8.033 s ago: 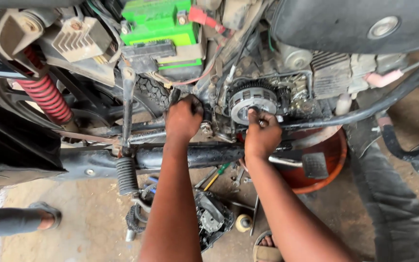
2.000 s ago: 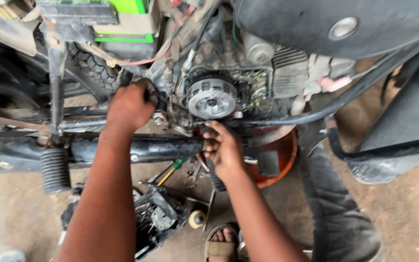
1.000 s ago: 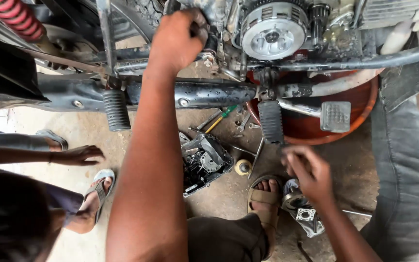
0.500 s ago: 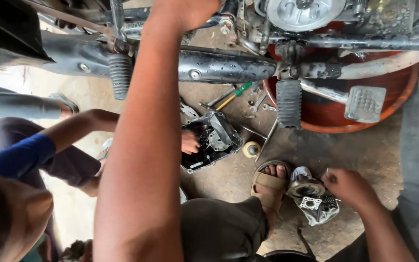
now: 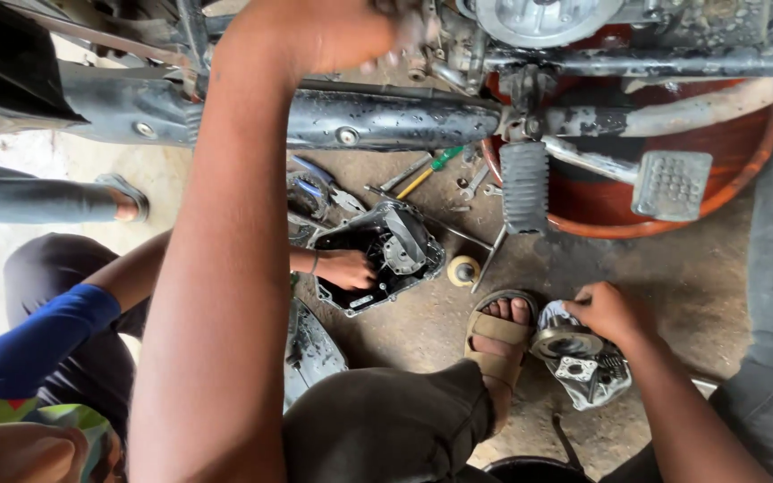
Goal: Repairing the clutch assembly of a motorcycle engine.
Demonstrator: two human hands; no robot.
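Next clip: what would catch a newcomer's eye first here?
The left hand reaches up across the middle of the frame to the motorcycle engine at the top edge. Low right, the right hand rests on a metal engine part on the floor beside a sandalled foot. At centre, another person's hand touches a black engine cover.

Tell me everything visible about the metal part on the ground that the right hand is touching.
The metal part is a grey, round clutch-like assembly that looks like cast aluminium, dirty and oily. A disc-shaped hub sits on top; a small square plate with holes and what look like coil springs show at its lower side. It lies on the concrete floor, right beside the sandalled foot. The right hand rests on its upper edge, fingers curled over it.
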